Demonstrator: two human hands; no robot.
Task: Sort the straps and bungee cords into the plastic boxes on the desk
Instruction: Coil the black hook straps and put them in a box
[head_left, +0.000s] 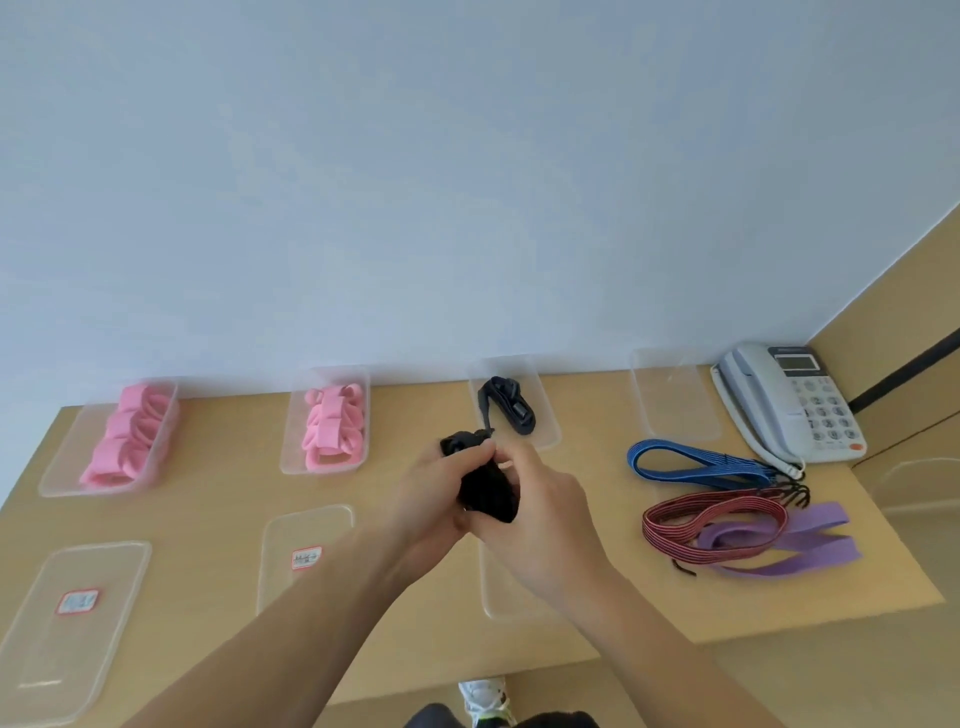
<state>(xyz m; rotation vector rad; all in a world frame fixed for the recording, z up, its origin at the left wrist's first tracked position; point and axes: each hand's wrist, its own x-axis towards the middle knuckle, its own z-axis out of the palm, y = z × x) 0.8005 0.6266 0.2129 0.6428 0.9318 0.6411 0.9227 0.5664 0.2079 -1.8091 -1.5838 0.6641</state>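
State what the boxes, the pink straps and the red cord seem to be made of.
Boxes: clear, slightly glossy plastic; the desk shows through them.
Pink straps: soft matte fabric, probably elastic; they fold into loose loops.
Red cord: likely elastic in a braided sheath, striped with dark lines.

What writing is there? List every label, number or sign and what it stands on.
Nothing can be read for certain.
Left red-bordered label, on the near-left box: blurred.
Middle red-bordered label, on the near-middle box: blurred.
Telephone keypad digits and screen: too small and blurred.
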